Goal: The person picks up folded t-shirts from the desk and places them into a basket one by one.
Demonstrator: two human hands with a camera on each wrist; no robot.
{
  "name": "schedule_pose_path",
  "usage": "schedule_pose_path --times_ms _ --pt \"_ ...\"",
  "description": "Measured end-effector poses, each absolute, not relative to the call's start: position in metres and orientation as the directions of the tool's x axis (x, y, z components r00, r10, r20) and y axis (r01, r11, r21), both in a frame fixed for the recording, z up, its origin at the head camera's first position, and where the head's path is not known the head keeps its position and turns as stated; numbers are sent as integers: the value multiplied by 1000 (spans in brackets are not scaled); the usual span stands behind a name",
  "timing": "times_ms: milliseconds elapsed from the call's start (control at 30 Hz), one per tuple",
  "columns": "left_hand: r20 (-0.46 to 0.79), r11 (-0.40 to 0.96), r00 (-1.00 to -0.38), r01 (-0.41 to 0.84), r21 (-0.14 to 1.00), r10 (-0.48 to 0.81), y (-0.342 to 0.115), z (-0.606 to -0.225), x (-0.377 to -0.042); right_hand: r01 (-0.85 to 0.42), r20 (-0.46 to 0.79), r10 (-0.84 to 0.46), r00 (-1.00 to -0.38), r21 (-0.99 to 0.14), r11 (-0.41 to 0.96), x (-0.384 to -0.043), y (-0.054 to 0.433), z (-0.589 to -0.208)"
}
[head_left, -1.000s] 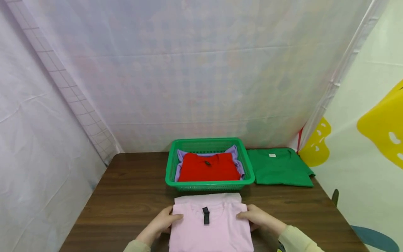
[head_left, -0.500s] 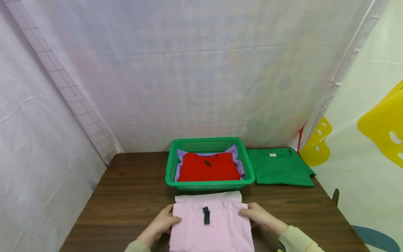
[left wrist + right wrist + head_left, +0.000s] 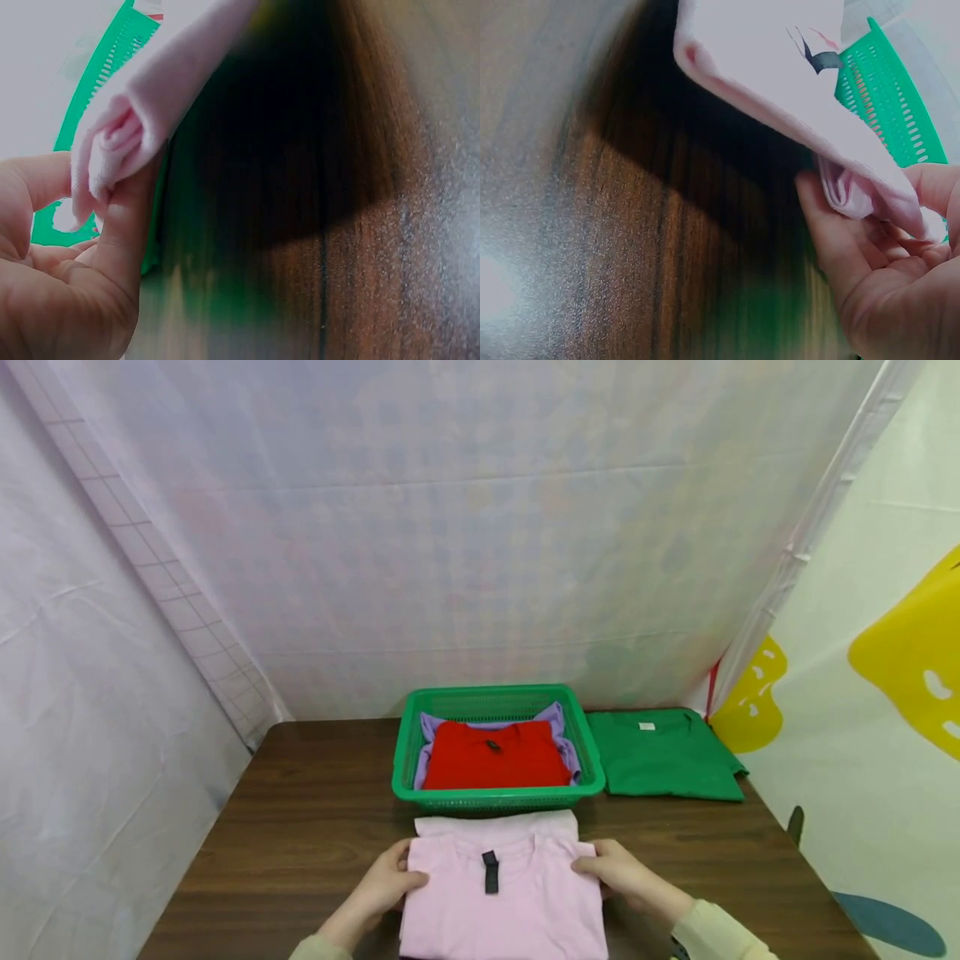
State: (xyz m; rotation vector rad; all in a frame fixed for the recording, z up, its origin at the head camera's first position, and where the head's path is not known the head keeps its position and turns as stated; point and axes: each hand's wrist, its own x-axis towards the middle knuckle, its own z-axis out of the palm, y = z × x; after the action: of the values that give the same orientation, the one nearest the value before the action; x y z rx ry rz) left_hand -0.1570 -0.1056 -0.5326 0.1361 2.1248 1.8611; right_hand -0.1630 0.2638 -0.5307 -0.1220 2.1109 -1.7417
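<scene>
A folded pale pink T-shirt [image 3: 517, 910] with a black neck label [image 3: 491, 872] is held at its two sides, just in front of the green basket. My left hand [image 3: 382, 885] pinches its left edge, thumb on top and fingers beneath. On the opposite edge, my right hand [image 3: 618, 875] grips in the same way. Both wrist views show the rolled fabric layers [image 3: 120, 146] between thumb and fingers. The shirt hangs above the tabletop and casts a dark shadow there. Its near edge reaches the bottom of the head view.
Behind the shirt stands a green plastic basket [image 3: 495, 794], holding a folded red shirt [image 3: 498, 764] on top of purple cloth [image 3: 555, 717]. A folded green shirt [image 3: 667, 764] lies right of the basket on the brown wooden table [image 3: 315, 810]. White curtains [image 3: 480, 527] enclose the table.
The pink shirt has shifted slightly toward the basket and looks a little larger, with both hands still holding it. The basket and green shirt stay in place.
</scene>
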Motion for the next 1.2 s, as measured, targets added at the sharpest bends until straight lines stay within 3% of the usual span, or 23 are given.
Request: schedule_pose_path --times_ms 1200 --pt "-73 6 -920 -77 997 385 -120 -480 -125 137 -163 -396 -904 -986 92 -125 270 -474"
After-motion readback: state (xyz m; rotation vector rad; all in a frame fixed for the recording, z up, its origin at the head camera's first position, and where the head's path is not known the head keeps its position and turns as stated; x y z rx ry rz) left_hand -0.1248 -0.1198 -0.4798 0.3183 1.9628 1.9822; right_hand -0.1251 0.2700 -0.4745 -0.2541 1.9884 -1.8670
